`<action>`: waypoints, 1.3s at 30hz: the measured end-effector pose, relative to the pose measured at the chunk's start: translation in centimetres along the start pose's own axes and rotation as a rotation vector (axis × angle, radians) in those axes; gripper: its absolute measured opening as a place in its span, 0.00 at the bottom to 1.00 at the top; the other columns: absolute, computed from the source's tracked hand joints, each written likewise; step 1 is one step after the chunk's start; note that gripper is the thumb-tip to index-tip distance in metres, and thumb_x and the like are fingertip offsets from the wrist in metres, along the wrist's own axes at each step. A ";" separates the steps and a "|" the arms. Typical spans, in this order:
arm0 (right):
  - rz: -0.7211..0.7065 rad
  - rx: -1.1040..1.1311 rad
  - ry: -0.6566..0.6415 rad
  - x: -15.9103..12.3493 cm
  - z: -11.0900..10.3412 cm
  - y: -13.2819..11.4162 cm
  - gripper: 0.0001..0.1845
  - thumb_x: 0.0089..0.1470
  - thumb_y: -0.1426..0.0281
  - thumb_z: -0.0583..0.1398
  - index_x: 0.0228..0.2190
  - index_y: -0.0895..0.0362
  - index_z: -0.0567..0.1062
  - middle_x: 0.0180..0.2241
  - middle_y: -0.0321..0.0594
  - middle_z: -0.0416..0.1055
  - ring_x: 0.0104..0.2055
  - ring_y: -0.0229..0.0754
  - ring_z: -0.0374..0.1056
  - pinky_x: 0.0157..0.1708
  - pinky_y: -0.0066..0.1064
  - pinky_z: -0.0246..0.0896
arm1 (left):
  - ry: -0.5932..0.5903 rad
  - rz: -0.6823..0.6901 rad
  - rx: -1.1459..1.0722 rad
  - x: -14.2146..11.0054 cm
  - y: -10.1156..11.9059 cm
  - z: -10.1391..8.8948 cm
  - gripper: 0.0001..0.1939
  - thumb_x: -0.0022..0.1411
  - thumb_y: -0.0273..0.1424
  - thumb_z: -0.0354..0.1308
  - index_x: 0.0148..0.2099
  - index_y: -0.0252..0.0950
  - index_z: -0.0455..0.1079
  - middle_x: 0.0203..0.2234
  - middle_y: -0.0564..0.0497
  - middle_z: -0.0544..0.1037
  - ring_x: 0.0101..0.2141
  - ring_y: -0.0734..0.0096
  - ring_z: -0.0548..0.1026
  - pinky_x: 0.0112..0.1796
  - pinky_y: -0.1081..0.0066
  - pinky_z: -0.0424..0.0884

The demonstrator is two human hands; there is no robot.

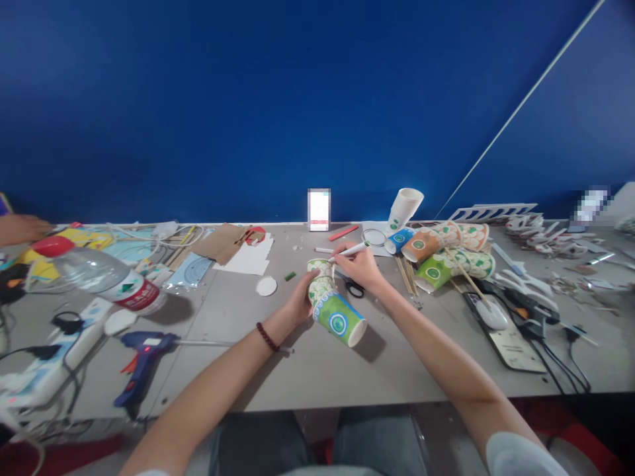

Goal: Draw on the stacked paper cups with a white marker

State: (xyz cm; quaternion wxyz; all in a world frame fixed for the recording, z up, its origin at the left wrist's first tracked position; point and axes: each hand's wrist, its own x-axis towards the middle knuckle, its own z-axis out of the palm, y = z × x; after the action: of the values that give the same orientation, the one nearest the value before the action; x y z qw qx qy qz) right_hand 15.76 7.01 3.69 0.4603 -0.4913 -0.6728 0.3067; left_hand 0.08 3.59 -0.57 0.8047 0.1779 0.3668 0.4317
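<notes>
My left hand (299, 301) is wrapped round patterned paper cups (338, 317) that are joined in a line, green and blue at the near end and white with green leaves at the far end. They lie tilted above the table, the near one pointing down to the right. In my right hand (361, 267) is a white pen (353, 250), its tip close to the far cup's rim; I cannot tell whether it touches. Beside that hand lie black-handled scissors (354, 288), partly hidden. A white paper disc (266, 286) rests left of my left hand.
A blue glue gun (149, 357), a power strip (59, 360) and a tilted water bottle (106, 277) are at left. More paper cups (436, 270) lie at right, near a phone with a white mouse (490, 312). A lit phone (319, 209) leans on the wall. Another person's hand (22, 230) shows far left.
</notes>
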 end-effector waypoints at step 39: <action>-0.018 0.265 0.007 -0.1 0.3 -0.5 0.06 0.45 0.67 0.61 0.25 0.57 0.75 0.26 0.38 0.74 0.31 0.41 0.70 0.31 0.30 0.63 | -0.035 -0.055 0.018 -0.2 -0.1 -0.2 0.19 0.63 0.41 0.55 0.48 0.31 0.71 0.27 0.44 0.79 0.25 0.63 0.78 0.28 0.68 0.75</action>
State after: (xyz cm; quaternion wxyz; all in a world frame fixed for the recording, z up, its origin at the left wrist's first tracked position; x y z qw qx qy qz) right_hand 15.30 6.79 3.98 0.5263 -0.4211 -0.6291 0.3872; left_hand -0.11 3.41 -0.69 0.8210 0.1823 0.3611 0.4028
